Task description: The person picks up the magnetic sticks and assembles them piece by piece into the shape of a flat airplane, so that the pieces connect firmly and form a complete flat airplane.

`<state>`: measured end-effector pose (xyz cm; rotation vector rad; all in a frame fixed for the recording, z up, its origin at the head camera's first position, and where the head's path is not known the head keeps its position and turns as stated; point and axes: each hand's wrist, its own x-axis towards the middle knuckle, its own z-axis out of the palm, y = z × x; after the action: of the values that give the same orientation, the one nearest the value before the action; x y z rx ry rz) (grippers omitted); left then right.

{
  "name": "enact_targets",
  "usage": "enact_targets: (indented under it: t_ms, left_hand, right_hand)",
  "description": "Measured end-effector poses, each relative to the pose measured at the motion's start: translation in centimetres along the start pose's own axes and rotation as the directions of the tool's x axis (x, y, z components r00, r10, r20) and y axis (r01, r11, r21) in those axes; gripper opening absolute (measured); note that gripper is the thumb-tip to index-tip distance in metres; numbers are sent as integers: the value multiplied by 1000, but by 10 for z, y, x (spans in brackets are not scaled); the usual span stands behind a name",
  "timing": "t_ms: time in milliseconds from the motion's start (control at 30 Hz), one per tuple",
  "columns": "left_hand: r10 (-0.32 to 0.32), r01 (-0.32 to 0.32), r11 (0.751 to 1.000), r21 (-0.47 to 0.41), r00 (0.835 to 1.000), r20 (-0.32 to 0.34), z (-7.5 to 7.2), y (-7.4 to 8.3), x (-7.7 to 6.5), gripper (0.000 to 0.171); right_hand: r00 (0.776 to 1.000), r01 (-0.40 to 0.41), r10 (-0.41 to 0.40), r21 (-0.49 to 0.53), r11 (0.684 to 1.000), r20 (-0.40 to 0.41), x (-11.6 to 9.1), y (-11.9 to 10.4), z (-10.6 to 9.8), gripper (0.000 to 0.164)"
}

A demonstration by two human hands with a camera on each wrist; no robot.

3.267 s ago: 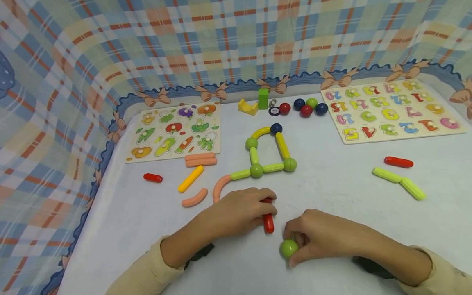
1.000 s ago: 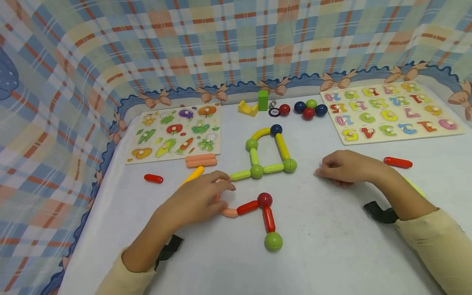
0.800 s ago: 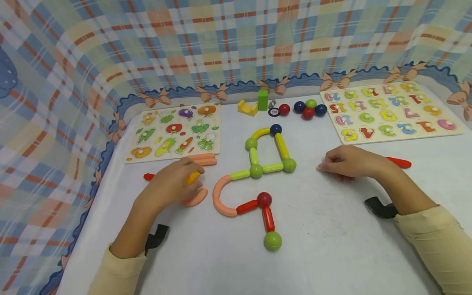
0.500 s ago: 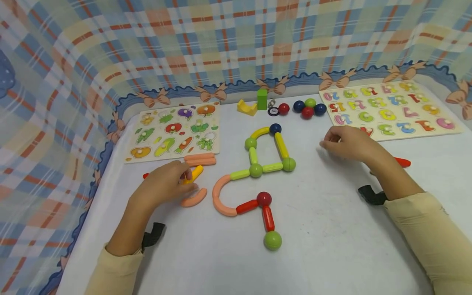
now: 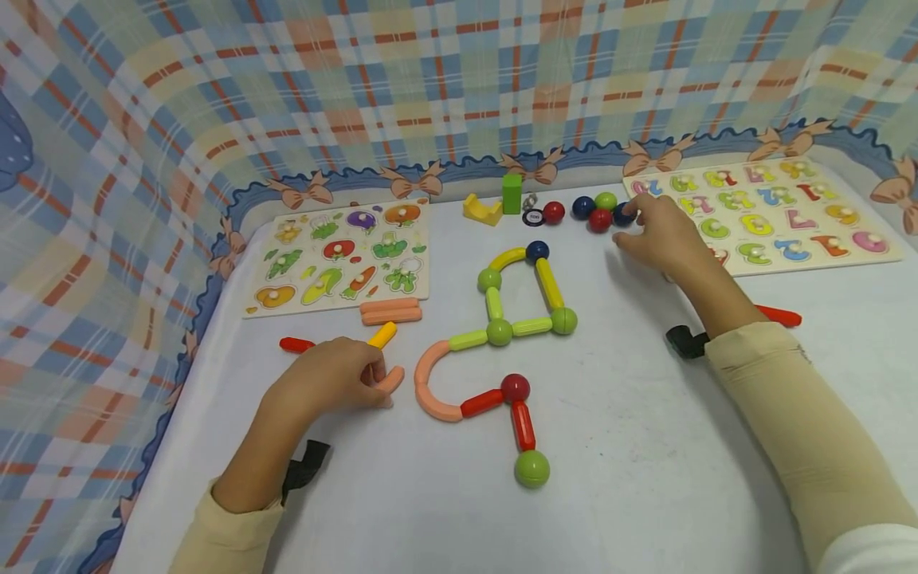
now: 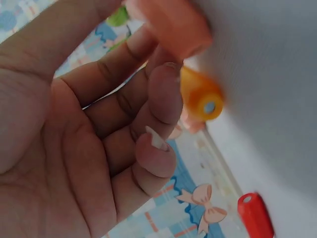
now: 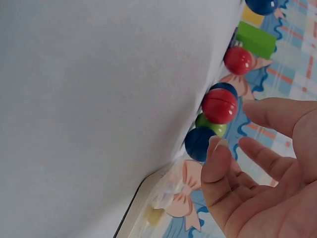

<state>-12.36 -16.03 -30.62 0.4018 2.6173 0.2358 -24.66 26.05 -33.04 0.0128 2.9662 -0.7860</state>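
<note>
My left hand (image 5: 333,375) pinches a loose pink curved magnetic stick (image 5: 391,380) between thumb and forefinger at the left of the table; its end (image 6: 173,27) shows close up in the left wrist view. Beside it lies a yellow-orange stick (image 5: 383,335). My right hand (image 5: 663,235) reaches over the back of the table, thumb and fingers spread, fingertips right at a dark blue ball (image 7: 199,144). A red ball (image 7: 219,106) and a green ball (image 7: 210,125) sit against it. Mid-table stands a flat chain of sticks and balls, ending in a green ball (image 5: 532,469).
A vegetable puzzle board (image 5: 423,279) lies back left, with two pink sticks (image 5: 390,312) at its edge. A number puzzle board (image 5: 889,257) lies back right. Red sticks (image 5: 779,316) lie at both sides. A green block (image 5: 511,194) and a yellow arch block (image 5: 482,210) stand behind.
My hands let go of the red stick and green ball, now part of the chain. The left hand moved left, past the yellow stick to the pink curved one; the right moved back to the balls.
</note>
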Motion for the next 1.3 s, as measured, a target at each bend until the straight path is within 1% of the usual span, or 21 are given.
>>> enact_targets:
  t_ms: [133, 367, 567, 700, 900, 1000, 1167, 1300]
  left_hand:
    - [20, -20, 1000, 17, 1000, -4, 3, 2, 1, 21]
    - [41, -41, 999, 4, 999, -14, 6, 1, 3, 20]
    - [44, -44, 999, -13, 999, -7, 7, 1, 3, 20]
    - [48, -48, 999, -19, 999, -8, 7, 2, 2, 19]
    - [60, -60, 998, -24, 998, -13, 7, 3, 2, 20]
    - [63, -63, 998, -22, 998, -9, 7, 3, 2, 20]
    - [48, -48, 999, -18, 999, -10, 7, 3, 2, 20]
    - [41, -42, 999, -30, 999, -13, 7, 4, 1, 19]
  right_hand:
    - [1000, 8, -8, -2, 1000, 29, 9, 0, 2, 54]
    - [997, 25, -24, -13, 1000, 73, 19, 3, 4, 53]
    - [997, 30, -29, -12, 999, 77, 22, 6, 5, 55]
    - [995, 44, -40, -36, 998, 89, 25, 4, 7, 56]
    - [994, 82, -75, -90, 993, 79, 25, -4, 8, 41]
    - [991, 90, -80, -95, 991, 104, 21, -8, 7, 35]
    - [985, 96, -84, -74, 993, 153, 18, -14, 5, 34]
    - [984, 102, -90, -67, 993, 156, 18, -14, 7, 34]
